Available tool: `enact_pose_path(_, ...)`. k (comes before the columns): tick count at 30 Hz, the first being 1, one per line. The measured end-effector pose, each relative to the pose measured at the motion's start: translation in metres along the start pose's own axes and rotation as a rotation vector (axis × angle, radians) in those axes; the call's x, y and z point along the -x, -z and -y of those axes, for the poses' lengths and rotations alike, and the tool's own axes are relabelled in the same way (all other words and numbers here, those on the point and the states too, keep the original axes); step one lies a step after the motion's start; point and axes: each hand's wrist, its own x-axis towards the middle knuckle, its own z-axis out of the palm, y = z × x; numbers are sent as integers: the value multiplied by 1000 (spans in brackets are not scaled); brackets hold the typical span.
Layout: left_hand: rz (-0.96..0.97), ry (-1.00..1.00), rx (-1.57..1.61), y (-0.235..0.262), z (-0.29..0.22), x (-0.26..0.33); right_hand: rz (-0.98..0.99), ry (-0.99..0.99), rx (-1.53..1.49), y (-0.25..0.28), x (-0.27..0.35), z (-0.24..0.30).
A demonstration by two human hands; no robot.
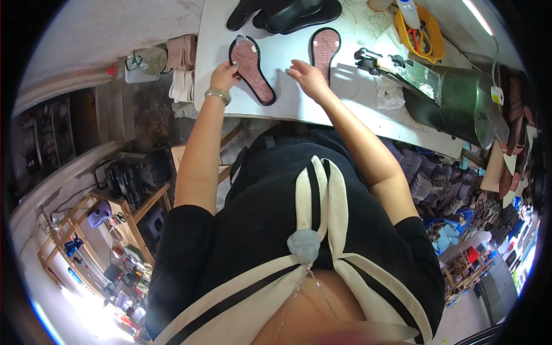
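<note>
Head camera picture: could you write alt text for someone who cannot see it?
Seen from above, a person's left hand touches a pink insole with a black rim on a white table, while the right hand hovers, fingers spread, beside a second pink insole. Black soles and a yellow basket lie farther back.

Two insoles lie on the table (299,109), one (252,68) left of the other (325,50), basket (428,34) far right.
</note>
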Motion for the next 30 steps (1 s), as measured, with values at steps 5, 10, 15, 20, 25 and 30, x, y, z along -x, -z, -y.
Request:
enact_pose_path(5, 460, -66, -244, -24, -41, 34, 250, -191, -758, 22, 14, 30)
enact_pose_path(10, 740, -126, -311, -103, -82, 47, 311, -74, -760, 73, 71, 55)
enact_pose_path(15, 958, -724, -810, -198, -113, 43, 33, -86, -834, 101, 89, 33)
enact_pose_path(20, 1162, -692, -901, -269, -116, 31, -262, -176, -895, 120, 87, 17)
enact_pose_path(25, 1254, -436, -926, -296, -126, 19, -351, -140, -943, 127, 77, 15)
enact_pose_path(30, 1187, -595, -947, -294, -127, 2, -376, -99, -937, 127, 66, 18)
